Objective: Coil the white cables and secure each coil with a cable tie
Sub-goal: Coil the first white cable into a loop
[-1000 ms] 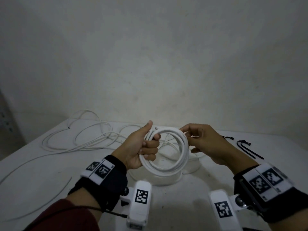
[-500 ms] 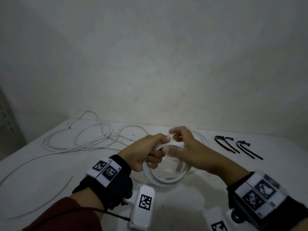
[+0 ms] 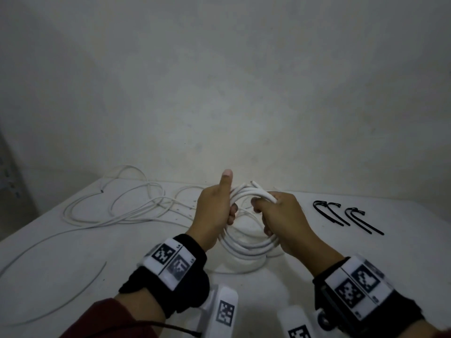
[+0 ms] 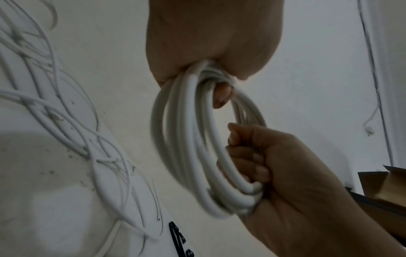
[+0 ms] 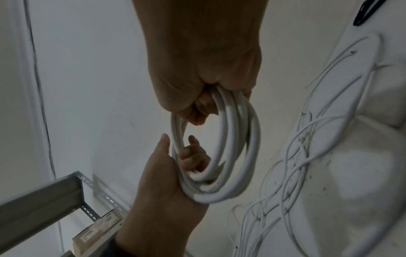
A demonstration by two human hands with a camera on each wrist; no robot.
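A thick white cable coil (image 3: 246,248) of several loops hangs just above the white table (image 3: 366,259). My left hand (image 3: 216,212) grips the coil's left side with the fingers curled through the loops and the thumb pointing up. My right hand (image 3: 283,217) grips the right side in a fist, and a cable end sticks out past its thumb. The left wrist view shows the coil (image 4: 182,139) running from the left hand (image 4: 211,43) to the right hand (image 4: 285,165). In the right wrist view the right hand (image 5: 202,60) and left hand (image 5: 162,182) hold the coil (image 5: 237,139).
Thin loose white cables (image 3: 122,206) sprawl over the table's left half. Several black cable ties (image 3: 329,213) lie at the right, near the back. A wall stands close behind the table. A grey metal shelf bracket (image 5: 44,196) shows off the left side.
The right hand went from the coil's right side over to the left hand, then returned and now grips the right side in a fist. The left thumb has lifted.
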